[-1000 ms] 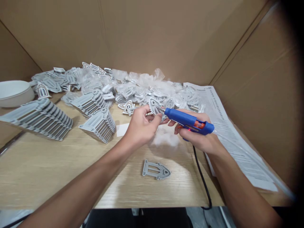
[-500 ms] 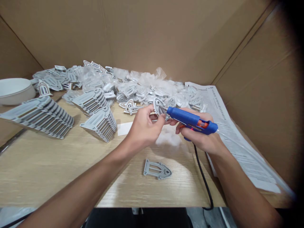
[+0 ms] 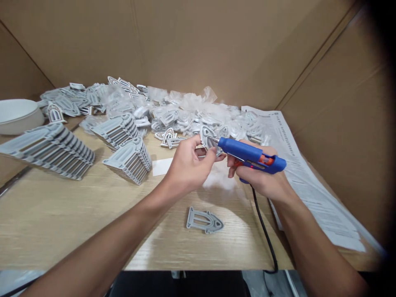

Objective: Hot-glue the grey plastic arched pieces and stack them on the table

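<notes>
Pinched in my left hand is a small grey arched window-shaped piece, its pointed end up and partly hidden by my fingers. My right hand is wrapped round a blue hot glue gun with a small red light lit. The gun's nozzle points left at the held piece; I cannot tell if it touches. A black cord hangs from the gun's handle. Below my hands, a second grey arched piece lies flat on the wooden table.
Stacked arched pieces stand on the left, with smaller stacks nearby. Behind lies a heap of bagged pieces. A white bowl is at far left, printed sheets on the right. Cardboard walls enclose the back and sides.
The glue gun and my right hand have shifted very slightly to the right. My left hand still holds the arched piece in almost the same place.
</notes>
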Demonstrator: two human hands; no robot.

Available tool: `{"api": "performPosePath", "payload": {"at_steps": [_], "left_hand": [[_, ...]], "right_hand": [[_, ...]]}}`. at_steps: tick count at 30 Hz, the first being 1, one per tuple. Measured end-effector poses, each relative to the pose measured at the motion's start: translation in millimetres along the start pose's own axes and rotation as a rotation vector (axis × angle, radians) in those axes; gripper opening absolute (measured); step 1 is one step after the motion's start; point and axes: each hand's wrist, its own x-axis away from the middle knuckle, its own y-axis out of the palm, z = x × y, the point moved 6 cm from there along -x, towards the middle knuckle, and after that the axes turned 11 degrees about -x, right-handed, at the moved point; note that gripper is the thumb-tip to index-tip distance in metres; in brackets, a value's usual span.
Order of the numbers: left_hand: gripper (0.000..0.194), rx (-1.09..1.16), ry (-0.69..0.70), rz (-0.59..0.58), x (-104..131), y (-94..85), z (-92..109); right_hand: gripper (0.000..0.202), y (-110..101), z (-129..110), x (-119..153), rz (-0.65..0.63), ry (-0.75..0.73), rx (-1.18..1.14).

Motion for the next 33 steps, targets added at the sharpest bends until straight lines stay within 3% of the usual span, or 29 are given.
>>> {"api": "performPosePath", "payload": {"at_steps": [12, 33], "left_hand": [[0.013, -0.013, -0.041, 0.015, 1, -0.1, 0], [0.017, 0.030, -0.074, -0.001, 1, 2.2, -4]], "right_hand": [[0.022, 4, 4, 1, -0.041, 0.023, -0.124], [0.016, 8, 5, 1, -0.051, 0.061, -0.203]]}}
